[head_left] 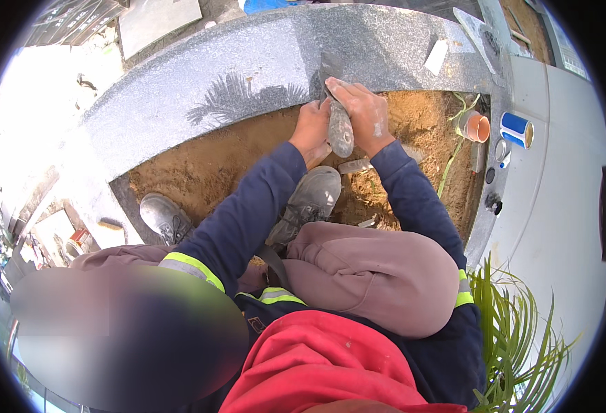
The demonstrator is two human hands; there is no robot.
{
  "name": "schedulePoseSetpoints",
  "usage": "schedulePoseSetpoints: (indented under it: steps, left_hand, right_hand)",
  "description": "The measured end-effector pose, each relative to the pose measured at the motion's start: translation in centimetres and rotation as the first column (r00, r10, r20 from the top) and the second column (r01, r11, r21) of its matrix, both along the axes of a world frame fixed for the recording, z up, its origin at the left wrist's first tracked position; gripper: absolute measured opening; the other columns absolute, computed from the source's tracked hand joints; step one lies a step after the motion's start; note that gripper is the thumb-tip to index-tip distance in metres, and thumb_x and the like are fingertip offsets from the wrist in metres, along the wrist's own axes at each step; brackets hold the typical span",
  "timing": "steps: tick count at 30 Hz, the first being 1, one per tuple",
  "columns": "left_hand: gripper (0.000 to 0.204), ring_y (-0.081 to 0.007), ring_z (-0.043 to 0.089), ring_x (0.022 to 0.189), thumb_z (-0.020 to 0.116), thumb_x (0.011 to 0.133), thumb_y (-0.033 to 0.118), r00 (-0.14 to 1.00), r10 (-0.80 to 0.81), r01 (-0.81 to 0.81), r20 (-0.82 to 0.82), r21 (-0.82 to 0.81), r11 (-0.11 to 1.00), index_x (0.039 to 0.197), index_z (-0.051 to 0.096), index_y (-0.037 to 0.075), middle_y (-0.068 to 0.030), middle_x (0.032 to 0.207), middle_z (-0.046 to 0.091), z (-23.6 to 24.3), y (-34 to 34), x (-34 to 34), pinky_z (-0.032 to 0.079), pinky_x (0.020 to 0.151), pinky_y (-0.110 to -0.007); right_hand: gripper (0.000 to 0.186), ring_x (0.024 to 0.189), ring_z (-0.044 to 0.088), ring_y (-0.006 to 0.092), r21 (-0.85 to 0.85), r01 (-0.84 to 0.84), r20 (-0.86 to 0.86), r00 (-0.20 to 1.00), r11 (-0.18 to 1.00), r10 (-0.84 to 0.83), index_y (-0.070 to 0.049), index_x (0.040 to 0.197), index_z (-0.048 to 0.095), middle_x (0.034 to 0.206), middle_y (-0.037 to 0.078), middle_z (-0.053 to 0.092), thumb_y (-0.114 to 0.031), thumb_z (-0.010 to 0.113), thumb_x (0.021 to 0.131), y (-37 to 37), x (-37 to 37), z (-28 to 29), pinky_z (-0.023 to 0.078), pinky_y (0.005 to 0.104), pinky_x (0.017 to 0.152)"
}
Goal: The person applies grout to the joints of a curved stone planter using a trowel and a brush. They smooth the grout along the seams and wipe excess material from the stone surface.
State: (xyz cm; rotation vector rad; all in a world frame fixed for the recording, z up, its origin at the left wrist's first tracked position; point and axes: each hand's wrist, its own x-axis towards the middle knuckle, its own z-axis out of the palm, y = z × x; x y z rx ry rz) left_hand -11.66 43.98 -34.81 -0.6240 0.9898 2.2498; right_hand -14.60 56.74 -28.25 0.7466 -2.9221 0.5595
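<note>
Gripping a grey-handled trowel (341, 134) over the inner edge of the speckled stone ledge (262, 69), near the middle of its length. Right hand (366, 110) wrapped on the handle from the right; left hand (310, 127) curled against its left side, though can't tell if those fingers close on the tool, view blocked. Hands just beside each other. Risk: blade could skid on the hard stone and nick the left fingers, if pressure goes on unevenly. Trowel could also drop into the sand (200, 158) if the dusty grip slips. Long axis runs away from the person, leaning slightly left at the far end. Blade end points toward the ledge's outer edge, rounded butt back toward the right boot (313, 193).
</note>
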Motion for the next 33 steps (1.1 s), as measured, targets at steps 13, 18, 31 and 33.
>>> schedulePoseSetpoints:
  steps: [13, 18, 31, 33]
  left_hand:
    - [0.021, -0.0108, 0.062, 0.065, 0.047, 0.11, 0.02, 0.999, -0.003, 0.006, -0.042, 0.077, 0.997, 0.105, 0.059, 0.003, -0.0026, 0.089, 0.065, -1.8, -0.1, 0.2, 0.05, 0.054, -0.029]
    - [0.024, -0.0114, 0.06, 0.071, 0.05, 0.109, 0.028, 0.996, -0.014, 0.015, 0.088, -0.01, 1.0, 0.107, 0.059, 0.006, -0.0017, 0.087, 0.062, -0.2, -0.4, -0.4, 0.048, 0.055, -0.031]
    - [0.022, -0.0097, 0.049, 0.056, 0.049, 0.11, 0.028, 0.994, -0.045, 0.056, 0.1, -0.112, 0.992, 0.113, 0.047, 0.006, -0.0033, 0.079, 0.056, 2.9, 0.3, 1.9, 0.039, 0.047, -0.028]
    - [0.022, -0.0096, 0.048, 0.054, 0.05, 0.11, 0.024, 0.995, -0.058, 0.06, 0.076, -0.034, 0.998, 0.118, 0.047, 0.004, -0.0027, 0.077, 0.054, 2.1, -0.1, 1.9, 0.039, 0.045, -0.027]
  right_hand:
    - [0.046, 0.106, 0.071, 0.0219, 0.009, -0.144, -0.066, 0.987, 0.989, 0.145, -0.015, 0.126, 0.071, 0.119, 0.002, 0.075, -0.014, 0.075, 0.079, 1.0, -2.6, -0.8, 0.06, 0.0355, 0.082]
    - [0.042, 0.104, 0.071, 0.0214, 0.007, -0.096, -0.104, 0.99, 0.995, 0.096, -0.013, 0.123, 0.071, 0.119, 0.002, 0.074, -0.015, 0.074, 0.08, 0.1, -2.9, -0.6, 0.06, 0.0345, 0.081]
    - [0.044, 0.107, 0.07, 0.0261, -0.084, 0.004, 0.066, 0.998, 0.996, 0.002, -0.011, 0.128, 0.07, 0.123, 0.008, 0.073, -0.005, 0.062, 0.085, 2.6, 0.8, 3.0, 0.058, 0.0361, 0.087]
    - [0.044, 0.106, 0.071, 0.0256, -0.019, -0.116, 0.121, 0.986, 0.993, 0.117, -0.011, 0.127, 0.07, 0.122, 0.008, 0.073, -0.006, 0.064, 0.084, 2.0, 1.6, 1.6, 0.059, 0.0357, 0.087]
